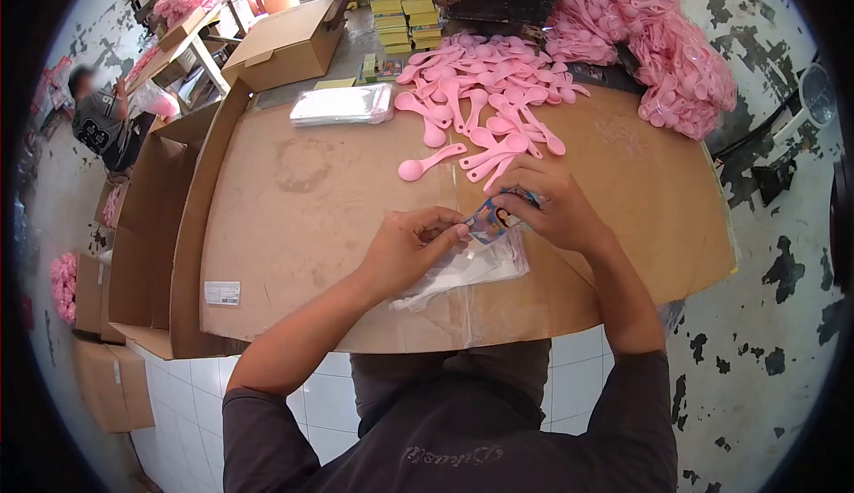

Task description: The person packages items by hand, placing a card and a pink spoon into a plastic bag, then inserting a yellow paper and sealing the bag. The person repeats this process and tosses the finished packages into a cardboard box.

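2 hands work over the cardboard-covered table (311, 262): the left hand's (407, 246) grip pinches the left end of a printed card (488, 224), and the right hand's (559, 206) grip grasps its upper right part. The card is above clear plastic sleeves (485, 267), near a heap of pink spoons (485, 70); 1 wrapped stack (342, 105) lies left of the heap.

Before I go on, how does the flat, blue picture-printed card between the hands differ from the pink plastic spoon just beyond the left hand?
The blue picture-printed card is pinched by the left hand and right hand; the pink plastic spoon lies unheld on the brown cardboard. The card is multicoloured; the spoon is plain pink. The card is flat; the spoon has a rounded bowl and handle.
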`<state>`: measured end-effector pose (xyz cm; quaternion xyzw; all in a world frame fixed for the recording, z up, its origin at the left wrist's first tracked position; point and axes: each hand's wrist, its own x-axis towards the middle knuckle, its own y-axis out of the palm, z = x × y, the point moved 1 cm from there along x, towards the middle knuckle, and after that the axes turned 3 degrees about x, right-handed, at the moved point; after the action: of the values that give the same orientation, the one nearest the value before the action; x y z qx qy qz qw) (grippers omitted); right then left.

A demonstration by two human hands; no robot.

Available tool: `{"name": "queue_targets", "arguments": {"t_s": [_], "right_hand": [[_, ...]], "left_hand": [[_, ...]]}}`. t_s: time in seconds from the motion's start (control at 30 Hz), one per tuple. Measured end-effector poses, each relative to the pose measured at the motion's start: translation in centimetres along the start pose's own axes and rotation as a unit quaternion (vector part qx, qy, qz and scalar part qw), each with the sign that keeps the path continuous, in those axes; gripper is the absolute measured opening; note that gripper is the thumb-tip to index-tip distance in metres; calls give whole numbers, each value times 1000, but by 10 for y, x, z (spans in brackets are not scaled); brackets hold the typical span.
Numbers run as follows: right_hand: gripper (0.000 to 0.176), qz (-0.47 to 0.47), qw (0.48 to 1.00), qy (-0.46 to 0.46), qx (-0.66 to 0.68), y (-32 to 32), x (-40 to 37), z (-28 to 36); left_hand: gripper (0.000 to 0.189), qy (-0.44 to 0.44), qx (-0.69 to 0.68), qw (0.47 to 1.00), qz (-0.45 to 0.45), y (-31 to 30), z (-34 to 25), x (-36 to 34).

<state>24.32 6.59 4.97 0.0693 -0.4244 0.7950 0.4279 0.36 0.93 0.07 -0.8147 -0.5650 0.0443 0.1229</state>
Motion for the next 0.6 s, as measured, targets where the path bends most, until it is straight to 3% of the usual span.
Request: {"name": "queue_targets", "arguments": {"t_s": [0.17,0.27,0.37,0.47,0.57,0.6], "right_hand": [[14,-72,997,-8,-12,13,1,2],[12,-76,997,8,-8,12,2,2],[18,-39,999,-34,0,22,0,-1],[24,-57,990,83,97,35,-6,4],[28,-89,947,156,265,25,-2,-8],[27,-81,948,153,265,24,-4,-11]], "left_hand": [[21,-3,-25,999,-23,2,2,-1],[22,-7,-59,998,-32,3,0,-1],[24,-28,-33,999,-1,2,-1,-2],[24,-36,-89,995,-9,3,5,0],[24,-38,-116,992,-36,-1,0,1],[24,-38,-113,992,-33,-1,0,1]]}}
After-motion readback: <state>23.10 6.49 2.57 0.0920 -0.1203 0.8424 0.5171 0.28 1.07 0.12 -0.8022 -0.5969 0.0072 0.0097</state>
